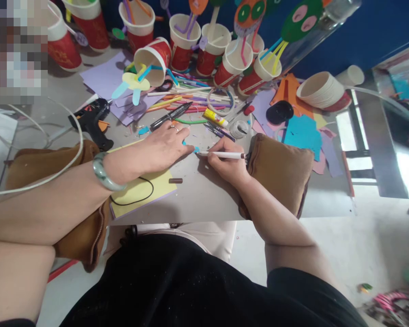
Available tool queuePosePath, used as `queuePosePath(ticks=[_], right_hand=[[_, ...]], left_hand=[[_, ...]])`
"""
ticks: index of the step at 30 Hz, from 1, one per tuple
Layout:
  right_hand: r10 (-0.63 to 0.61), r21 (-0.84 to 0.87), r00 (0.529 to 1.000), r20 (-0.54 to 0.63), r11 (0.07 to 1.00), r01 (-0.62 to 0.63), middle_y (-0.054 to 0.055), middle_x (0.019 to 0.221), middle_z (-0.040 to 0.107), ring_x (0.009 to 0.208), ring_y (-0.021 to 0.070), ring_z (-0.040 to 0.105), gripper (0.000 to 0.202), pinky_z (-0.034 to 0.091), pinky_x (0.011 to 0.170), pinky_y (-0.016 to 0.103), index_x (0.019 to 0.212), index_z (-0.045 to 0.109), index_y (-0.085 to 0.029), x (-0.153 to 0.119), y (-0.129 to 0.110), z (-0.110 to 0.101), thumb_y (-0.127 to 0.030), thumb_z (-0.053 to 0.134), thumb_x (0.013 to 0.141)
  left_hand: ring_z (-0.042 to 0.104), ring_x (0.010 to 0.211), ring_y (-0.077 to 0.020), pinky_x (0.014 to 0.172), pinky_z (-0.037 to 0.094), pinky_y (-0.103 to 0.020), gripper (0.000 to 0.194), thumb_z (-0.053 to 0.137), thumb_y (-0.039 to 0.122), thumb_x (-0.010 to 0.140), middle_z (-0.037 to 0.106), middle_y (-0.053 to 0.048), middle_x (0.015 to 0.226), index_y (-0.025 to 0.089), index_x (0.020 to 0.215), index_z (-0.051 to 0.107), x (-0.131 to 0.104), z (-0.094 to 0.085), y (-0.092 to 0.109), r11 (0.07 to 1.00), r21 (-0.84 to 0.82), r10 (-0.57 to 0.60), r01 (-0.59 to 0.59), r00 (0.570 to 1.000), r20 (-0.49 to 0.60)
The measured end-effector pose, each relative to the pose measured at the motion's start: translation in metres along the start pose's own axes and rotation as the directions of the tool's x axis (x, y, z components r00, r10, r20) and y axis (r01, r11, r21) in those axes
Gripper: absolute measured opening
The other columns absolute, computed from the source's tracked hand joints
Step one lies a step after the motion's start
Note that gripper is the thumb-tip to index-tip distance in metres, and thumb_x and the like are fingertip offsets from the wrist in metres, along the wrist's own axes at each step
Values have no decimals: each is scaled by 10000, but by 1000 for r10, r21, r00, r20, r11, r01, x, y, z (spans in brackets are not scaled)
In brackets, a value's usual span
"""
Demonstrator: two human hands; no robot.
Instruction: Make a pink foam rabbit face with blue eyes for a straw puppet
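My right hand (227,159) is closed round a white pen (226,155), its tip touching a small blue paper piece (197,149) on the grey table (204,195). Just left of the tip, my left hand (172,144) lies palm down, fingers spread, with a fingertip beside the blue piece and a bit of blue showing near its fingers. Under my left forearm is yellow paper (143,200) with a thin black cord across it. A brown pen cap (176,180) lies in front of my hands. Behind them are a black marker (171,115) and a yellow glue stick (215,116).
Brown cushions flank the work spot, one on the right (281,170), one under my left arm (85,236). A black glue gun (94,120) with a white cable sits at left. Red-and-white paper cups (186,41), pipe cleaners and coloured paper scraps (301,131) fill the back.
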State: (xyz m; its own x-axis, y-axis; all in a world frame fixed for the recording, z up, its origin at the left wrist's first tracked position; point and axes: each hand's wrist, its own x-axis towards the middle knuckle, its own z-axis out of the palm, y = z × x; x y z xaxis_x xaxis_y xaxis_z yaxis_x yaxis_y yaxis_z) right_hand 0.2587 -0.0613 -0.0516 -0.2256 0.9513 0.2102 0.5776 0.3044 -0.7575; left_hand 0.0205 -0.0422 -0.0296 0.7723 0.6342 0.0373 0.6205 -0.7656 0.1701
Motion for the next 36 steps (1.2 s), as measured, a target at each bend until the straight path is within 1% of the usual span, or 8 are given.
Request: queuePosePath(ticks=[4,10,14,16,21,24,30,36], right_hand=[[-8,-8,1000,-4,1000,8,-29,618,664,554,125,543,128,413,566,273,671,577,-224,0,0,0,-141,629,755],[-21,-2,1000,-9,1000,21,-28,621,675,560,128,568,135,431,573,273,675,584,-223,-1,1,0,-148,647,768],[-11,-6,1000,-11,1000,11,-26,615,681,565,132,577,129,434,570,273,671,584,-224,-1,1,-1,-151,646,759],[-6,-5,1000,-7,1000,6,-24,618,683,566,133,575,127,438,572,275,670,585,-224,0,1,-1,-154,646,757],[-18,18,1000,-6,1000,18,-22,626,675,569,131,566,148,441,576,277,663,568,-224,0,2,-2,-169,663,763],[-15,17,1000,-3,1000,15,-24,627,662,565,125,549,168,445,582,278,657,560,-224,1,2,-2,-193,677,773],[5,13,1000,-2,1000,-5,-20,616,645,559,124,529,183,438,578,282,639,556,-226,1,0,-3,-236,679,773],[47,-19,999,12,999,-47,-13,643,662,578,136,552,182,457,603,293,644,560,-227,1,-1,-4,-231,677,783]], left_hand=[[558,1239,-314,1045,419,-491,350,408,205,1061,627,-142,1192,202,1170,741,0,-1,0,999,33,-5,4,999,31],[566,1224,-306,1031,414,-482,347,414,207,1063,625,-131,1173,225,1191,736,-1,0,-1,1000,24,7,-7,1000,12],[568,1214,-316,1023,399,-489,350,422,195,1063,622,-132,1175,232,1170,753,-1,1,0,1000,13,-27,27,999,22],[569,1207,-319,1012,399,-488,354,424,188,1062,621,-131,1167,238,1167,758,0,1,0,999,21,-37,37,999,23],[565,1204,-325,1007,395,-495,361,420,200,1066,621,-134,1160,249,1188,757,-1,1,-1,1000,18,-6,6,1000,11],[563,1207,-323,1008,394,-489,361,421,213,1070,614,-127,1167,255,1184,760,-1,3,-1,999,35,-27,27,1000,15],[562,1199,-309,1037,390,-486,370,410,241,1078,602,-112,1152,262,1209,756,-3,7,-2,1000,25,-14,15,999,-39],[559,1196,-305,1042,390,-482,317,459,243,1070,604,-108,1137,258,1187,753,-3,8,-4,1000,-1,-6,6,999,-32]])
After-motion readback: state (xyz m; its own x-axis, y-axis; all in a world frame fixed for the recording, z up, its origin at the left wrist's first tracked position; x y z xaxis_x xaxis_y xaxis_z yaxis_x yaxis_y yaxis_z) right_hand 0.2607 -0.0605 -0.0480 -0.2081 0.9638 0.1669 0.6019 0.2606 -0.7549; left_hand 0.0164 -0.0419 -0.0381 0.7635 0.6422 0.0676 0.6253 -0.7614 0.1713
